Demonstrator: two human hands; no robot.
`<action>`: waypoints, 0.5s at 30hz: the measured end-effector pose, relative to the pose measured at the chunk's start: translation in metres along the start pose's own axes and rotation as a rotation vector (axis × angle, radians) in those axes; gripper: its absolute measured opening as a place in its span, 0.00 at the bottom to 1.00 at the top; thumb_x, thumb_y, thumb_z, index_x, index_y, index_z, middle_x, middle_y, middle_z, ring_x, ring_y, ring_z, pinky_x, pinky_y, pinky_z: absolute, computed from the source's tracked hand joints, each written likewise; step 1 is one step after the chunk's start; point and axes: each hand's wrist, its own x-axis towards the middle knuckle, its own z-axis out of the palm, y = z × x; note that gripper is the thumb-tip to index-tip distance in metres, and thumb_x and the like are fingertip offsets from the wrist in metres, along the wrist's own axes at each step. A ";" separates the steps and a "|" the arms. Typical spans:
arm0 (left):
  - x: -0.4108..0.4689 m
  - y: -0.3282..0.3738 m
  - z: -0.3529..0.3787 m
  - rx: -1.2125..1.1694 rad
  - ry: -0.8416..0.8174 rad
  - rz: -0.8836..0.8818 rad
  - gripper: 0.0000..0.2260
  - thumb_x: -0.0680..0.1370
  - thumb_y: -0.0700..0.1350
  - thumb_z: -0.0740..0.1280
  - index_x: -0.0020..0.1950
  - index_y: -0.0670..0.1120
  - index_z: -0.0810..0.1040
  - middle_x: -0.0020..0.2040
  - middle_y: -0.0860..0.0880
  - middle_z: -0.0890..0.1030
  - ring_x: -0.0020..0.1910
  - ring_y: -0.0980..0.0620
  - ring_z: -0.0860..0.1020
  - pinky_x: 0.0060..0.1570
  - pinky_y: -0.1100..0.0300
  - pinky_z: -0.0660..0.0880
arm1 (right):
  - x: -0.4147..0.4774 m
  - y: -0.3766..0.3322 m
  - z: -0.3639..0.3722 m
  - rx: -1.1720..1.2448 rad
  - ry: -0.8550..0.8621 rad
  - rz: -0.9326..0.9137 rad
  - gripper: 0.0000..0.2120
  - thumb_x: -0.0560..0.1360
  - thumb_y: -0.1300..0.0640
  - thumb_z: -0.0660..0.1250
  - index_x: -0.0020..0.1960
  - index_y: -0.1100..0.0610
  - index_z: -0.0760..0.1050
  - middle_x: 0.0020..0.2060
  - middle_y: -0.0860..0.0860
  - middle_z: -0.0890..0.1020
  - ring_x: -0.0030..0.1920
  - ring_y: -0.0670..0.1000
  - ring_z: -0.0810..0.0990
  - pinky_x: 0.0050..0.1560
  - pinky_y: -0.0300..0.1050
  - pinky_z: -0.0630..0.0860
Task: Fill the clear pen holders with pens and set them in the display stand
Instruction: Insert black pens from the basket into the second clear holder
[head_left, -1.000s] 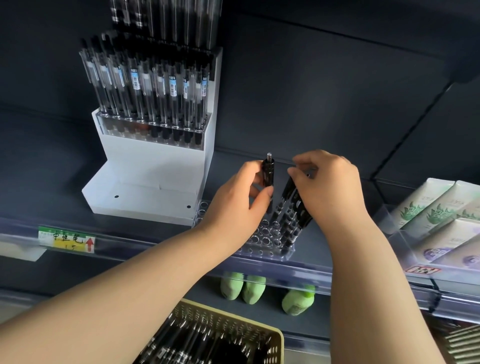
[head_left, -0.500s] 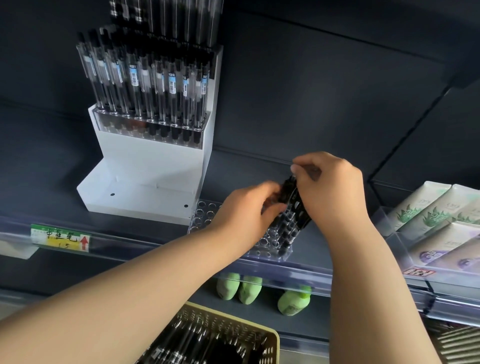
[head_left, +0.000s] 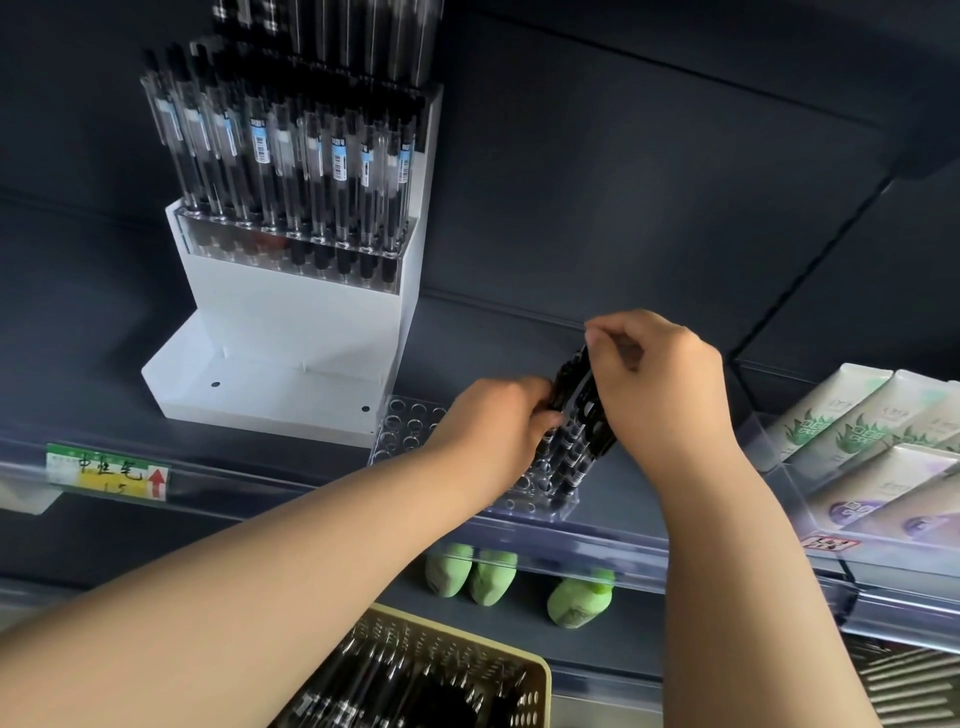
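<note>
Pens (head_left: 576, 415) lean in the right end of the clear holder (head_left: 410, 421), on the shelf (head_left: 493, 338) just right of the white stand (head_left: 291, 332). Fingers of the left hand (head_left: 498, 421) curl round their barrels; the right hand (head_left: 660, 395) pinches their tops. They look light, stiff and slick (apt to tip together), so grip mid-barrel. The tag (head_left: 106, 470) reads 中性笔 beside a red arrow; the barcode stickers (head_left: 338, 156) are unreadable.

This is a shop, at a stationery and toiletries aisle. A dark shelf (head_left: 493, 332) has a clear rail (head_left: 571, 540) along its front edge carrying a handwritten price label (head_left: 107, 472). A white display stand (head_left: 291, 332) holds barcoded pens (head_left: 291, 156). Rows of identical boxes (head_left: 883, 431) sit to the right, and green bottles (head_left: 491, 569) stand on the shelf below.
</note>
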 end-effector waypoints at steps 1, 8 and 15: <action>0.000 0.000 0.000 0.015 -0.001 0.015 0.08 0.78 0.47 0.64 0.52 0.44 0.77 0.42 0.44 0.81 0.41 0.44 0.78 0.40 0.56 0.73 | 0.000 0.000 0.000 0.000 0.000 -0.003 0.07 0.75 0.57 0.64 0.47 0.51 0.80 0.35 0.41 0.77 0.48 0.54 0.78 0.50 0.47 0.74; -0.004 0.000 0.003 0.003 0.037 0.062 0.09 0.78 0.46 0.64 0.53 0.42 0.77 0.43 0.43 0.80 0.42 0.43 0.77 0.40 0.56 0.70 | -0.004 0.002 -0.003 -0.022 0.021 -0.013 0.07 0.75 0.58 0.64 0.48 0.53 0.81 0.37 0.43 0.77 0.46 0.55 0.78 0.50 0.47 0.73; -0.004 0.000 0.008 -0.020 0.051 0.042 0.10 0.77 0.49 0.66 0.51 0.43 0.80 0.43 0.43 0.82 0.43 0.44 0.78 0.42 0.57 0.69 | -0.011 0.008 -0.006 -0.054 0.046 -0.047 0.09 0.76 0.60 0.63 0.52 0.54 0.81 0.42 0.48 0.81 0.48 0.53 0.75 0.46 0.38 0.65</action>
